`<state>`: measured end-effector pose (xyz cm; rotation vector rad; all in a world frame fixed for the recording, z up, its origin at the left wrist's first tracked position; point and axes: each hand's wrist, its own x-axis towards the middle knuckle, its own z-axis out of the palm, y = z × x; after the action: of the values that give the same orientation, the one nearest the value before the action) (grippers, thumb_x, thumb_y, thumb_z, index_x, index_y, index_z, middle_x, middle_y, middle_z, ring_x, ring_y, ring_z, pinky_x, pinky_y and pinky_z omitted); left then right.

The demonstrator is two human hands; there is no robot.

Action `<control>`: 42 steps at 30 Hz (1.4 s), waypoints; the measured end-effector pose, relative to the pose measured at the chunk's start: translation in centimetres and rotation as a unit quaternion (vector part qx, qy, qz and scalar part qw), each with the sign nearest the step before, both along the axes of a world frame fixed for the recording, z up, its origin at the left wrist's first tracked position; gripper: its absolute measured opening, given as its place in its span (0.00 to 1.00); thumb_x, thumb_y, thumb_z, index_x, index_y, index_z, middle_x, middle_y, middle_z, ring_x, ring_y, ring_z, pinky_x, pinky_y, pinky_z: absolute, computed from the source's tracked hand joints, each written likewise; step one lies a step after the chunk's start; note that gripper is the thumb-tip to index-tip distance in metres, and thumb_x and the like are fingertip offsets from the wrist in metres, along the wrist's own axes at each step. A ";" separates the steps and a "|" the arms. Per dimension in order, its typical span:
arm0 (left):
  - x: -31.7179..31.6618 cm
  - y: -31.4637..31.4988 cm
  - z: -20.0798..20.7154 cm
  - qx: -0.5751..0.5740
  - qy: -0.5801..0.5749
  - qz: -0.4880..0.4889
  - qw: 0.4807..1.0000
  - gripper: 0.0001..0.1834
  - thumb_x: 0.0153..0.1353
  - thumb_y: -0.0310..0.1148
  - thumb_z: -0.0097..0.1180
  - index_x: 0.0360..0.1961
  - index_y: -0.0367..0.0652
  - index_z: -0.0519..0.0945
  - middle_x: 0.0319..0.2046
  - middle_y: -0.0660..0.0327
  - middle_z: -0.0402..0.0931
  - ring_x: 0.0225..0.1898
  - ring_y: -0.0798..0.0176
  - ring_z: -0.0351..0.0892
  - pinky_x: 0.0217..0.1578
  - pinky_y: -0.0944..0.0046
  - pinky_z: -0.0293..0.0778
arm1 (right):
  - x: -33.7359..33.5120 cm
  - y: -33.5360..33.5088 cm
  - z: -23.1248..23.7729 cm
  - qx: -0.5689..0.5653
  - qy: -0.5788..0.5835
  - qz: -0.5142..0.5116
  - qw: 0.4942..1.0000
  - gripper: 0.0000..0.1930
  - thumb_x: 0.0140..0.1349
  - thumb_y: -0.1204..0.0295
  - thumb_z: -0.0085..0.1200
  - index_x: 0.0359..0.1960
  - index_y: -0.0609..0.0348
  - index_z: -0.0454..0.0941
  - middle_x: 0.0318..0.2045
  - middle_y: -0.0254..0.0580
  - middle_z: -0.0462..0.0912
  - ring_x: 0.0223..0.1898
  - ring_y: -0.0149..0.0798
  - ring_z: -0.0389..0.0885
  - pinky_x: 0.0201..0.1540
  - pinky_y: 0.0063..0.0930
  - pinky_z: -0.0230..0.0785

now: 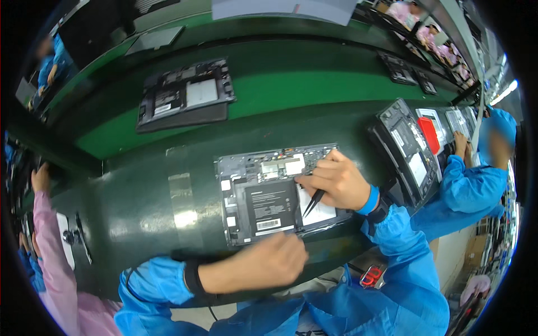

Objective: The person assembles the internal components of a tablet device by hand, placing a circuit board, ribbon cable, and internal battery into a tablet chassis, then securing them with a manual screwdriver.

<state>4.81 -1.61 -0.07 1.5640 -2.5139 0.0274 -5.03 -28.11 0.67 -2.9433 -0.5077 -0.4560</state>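
Observation:
An opened laptop base [238,171] lies on the dark green bench in front of me, its inner parts bare. A black battery pack [272,204] with a printed label fills its middle, and the circuit board [286,162] runs along the far side. My right hand [336,182] is over the laptop's right part, closed on black tweezers [315,203] whose tips point down toward a pale panel [319,214] beside the battery. By the laptop's near edge, my left hand [274,260] is curled and slightly blurred; its fingertips are hidden, so whatever they hold cannot be made out.
Another opened laptop base [188,92] rests on the green shelf beyond. Stacked laptop bases [406,151] stand at the right, near a red object [428,135] and a co-worker in blue [473,182]. A pink sleeve [53,246] reaches in at left, near a dark pen-like tool [83,238].

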 end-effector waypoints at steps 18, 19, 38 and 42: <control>-3.7 -2.7 -2.5 -0.065 0.000 0.051 0.997 0.27 0.65 0.43 0.64 0.59 0.35 0.82 0.63 0.55 0.77 0.53 0.57 0.77 0.52 0.61 0.73 | -12.6 1.7 4.6 0.240 -0.010 -0.237 0.941 0.28 0.60 0.75 0.68 0.63 0.61 0.78 0.38 0.49 0.80 0.35 0.51 0.81 0.40 0.42 0.76; -3.5 -2.4 -2.1 -0.055 0.008 0.056 0.997 0.27 0.65 0.43 0.64 0.59 0.35 0.82 0.63 0.55 0.77 0.53 0.57 0.77 0.52 0.61 0.73 | -13.9 2.5 4.7 0.211 0.027 -0.228 0.950 0.26 0.57 0.77 0.68 0.60 0.59 0.82 0.36 0.46 0.79 0.33 0.48 0.81 0.37 0.40 0.76; -3.9 -1.0 -4.2 -0.101 0.236 0.047 0.965 0.18 0.63 0.35 0.64 0.50 0.37 0.83 0.38 0.60 0.75 0.39 0.62 0.76 0.39 0.65 0.74 | -15.7 11.7 -5.0 0.624 -0.037 -0.207 0.753 0.15 0.52 0.79 0.79 0.39 0.68 0.88 0.32 0.48 0.91 0.31 0.38 0.89 0.33 0.27 0.78; -4.2 -1.1 -4.5 -0.026 0.079 0.114 0.990 0.37 0.64 0.56 0.64 0.68 0.45 0.77 0.61 0.54 0.74 0.55 0.56 0.74 0.56 0.58 0.71 | -16.0 8.5 -5.5 0.518 -0.082 -0.359 0.772 0.14 0.54 0.79 0.78 0.39 0.65 0.86 0.33 0.46 0.91 0.31 0.38 0.89 0.33 0.28 0.78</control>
<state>0.60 -2.66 -4.59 1.7500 -2.1898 -0.0012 -21.01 -19.58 -4.82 -1.8701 0.7138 -0.7421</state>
